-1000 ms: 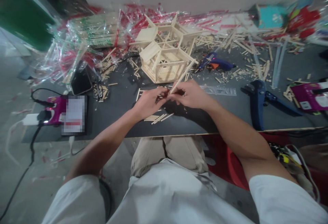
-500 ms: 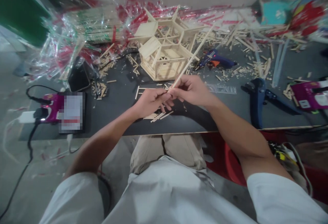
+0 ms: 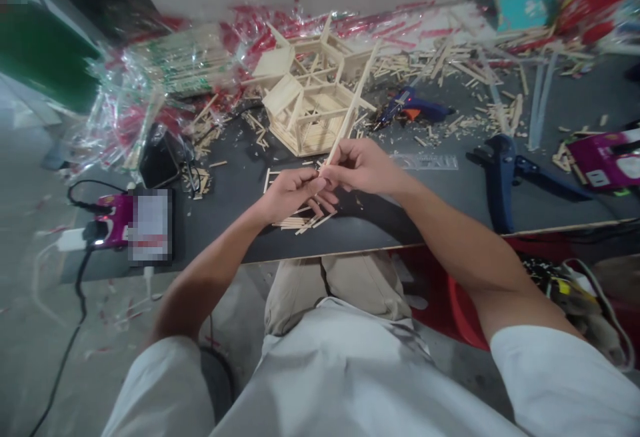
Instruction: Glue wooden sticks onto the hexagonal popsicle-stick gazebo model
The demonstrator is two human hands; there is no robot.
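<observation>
A: What is held?
B: One long wooden stick, pinched near its lower end by the right hand and slanted across the stick-built wooden model.
A: And the left hand?
B: Its fingertips are brought up to that same end; whether the stick is gripped there cannot be told.
A: Nearby?
B: Short cut sticks, laid on the bench below the left hand; a blue glue gun, placed right of the model.
</observation>
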